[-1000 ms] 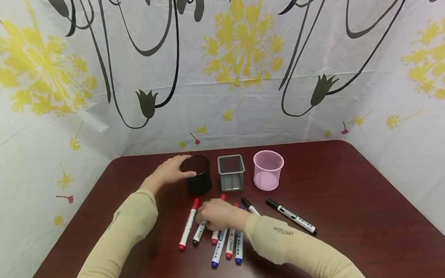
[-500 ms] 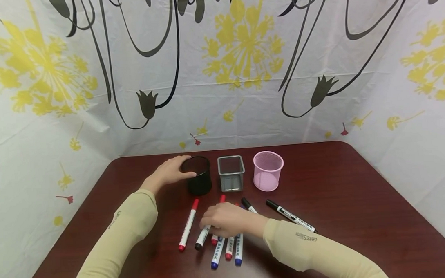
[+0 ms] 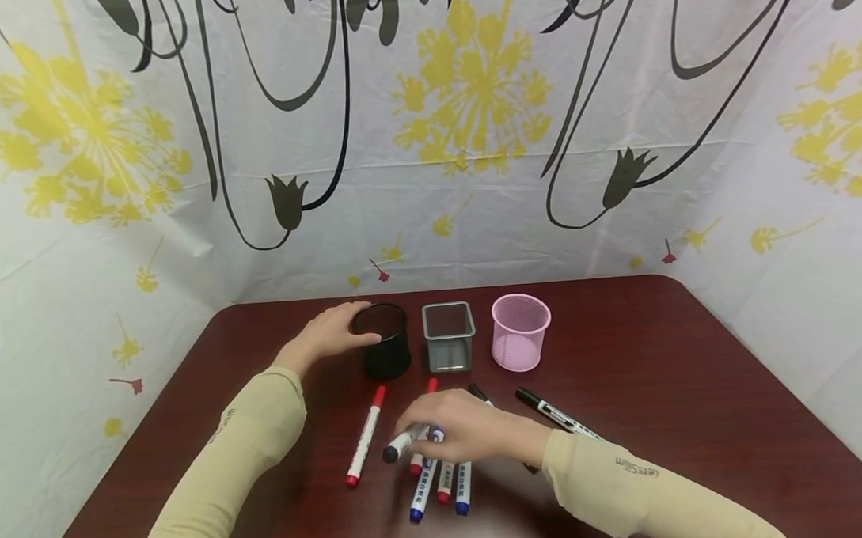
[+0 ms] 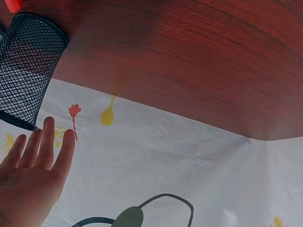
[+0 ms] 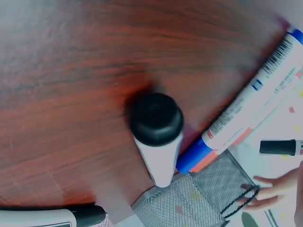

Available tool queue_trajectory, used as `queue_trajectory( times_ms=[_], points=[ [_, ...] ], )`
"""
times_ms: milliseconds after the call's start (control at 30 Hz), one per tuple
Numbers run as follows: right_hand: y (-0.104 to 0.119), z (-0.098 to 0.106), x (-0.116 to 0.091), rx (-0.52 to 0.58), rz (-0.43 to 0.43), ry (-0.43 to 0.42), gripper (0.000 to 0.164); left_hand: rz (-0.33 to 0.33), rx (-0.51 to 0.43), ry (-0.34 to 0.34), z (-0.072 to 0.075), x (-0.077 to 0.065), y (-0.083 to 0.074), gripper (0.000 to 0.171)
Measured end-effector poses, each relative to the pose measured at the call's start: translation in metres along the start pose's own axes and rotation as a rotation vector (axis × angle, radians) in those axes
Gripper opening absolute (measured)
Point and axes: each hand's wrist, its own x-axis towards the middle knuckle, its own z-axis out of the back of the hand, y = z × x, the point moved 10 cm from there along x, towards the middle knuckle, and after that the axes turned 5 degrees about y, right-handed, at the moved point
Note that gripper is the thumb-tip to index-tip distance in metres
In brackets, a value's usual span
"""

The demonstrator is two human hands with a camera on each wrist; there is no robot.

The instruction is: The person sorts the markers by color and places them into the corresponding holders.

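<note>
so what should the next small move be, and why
Probably carry the black-ended marker toward the black mesh cup: the right hand holds the marker, the colours match, and the left hand is at that cup's rim.

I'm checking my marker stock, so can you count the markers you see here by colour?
Red markers: 3
Black markers: 3, one held in the right hand
Blue markers: 2
Total in sight: 8
</note>
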Motion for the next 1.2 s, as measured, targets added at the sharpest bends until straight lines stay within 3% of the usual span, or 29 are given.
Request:
queue_trajectory(
  times_ms=[133,533,933,1200],
  points=[
    [-0.004,0.017,-0.002,0.152,-0.032,-0.079,0.02,0.013,-0.003,0.002,0.0,0.001,0.001,0.071],
    [0.003,0.081,0.01,0.453,-0.174,-0.234,0.023,0.029,0.005,0.01,0.0,0.001,0.002,0.07],
    [-0.03,0.111,0.022,0.521,-0.374,-0.379,0.021,0.034,-0.006,0.022,0.001,0.002,0.0,0.071],
    [-0.058,0.121,0.032,0.56,-0.501,-0.45,0.026,0.033,-0.009,0.062,0.001,0.004,0.0,0.072]
  ],
)
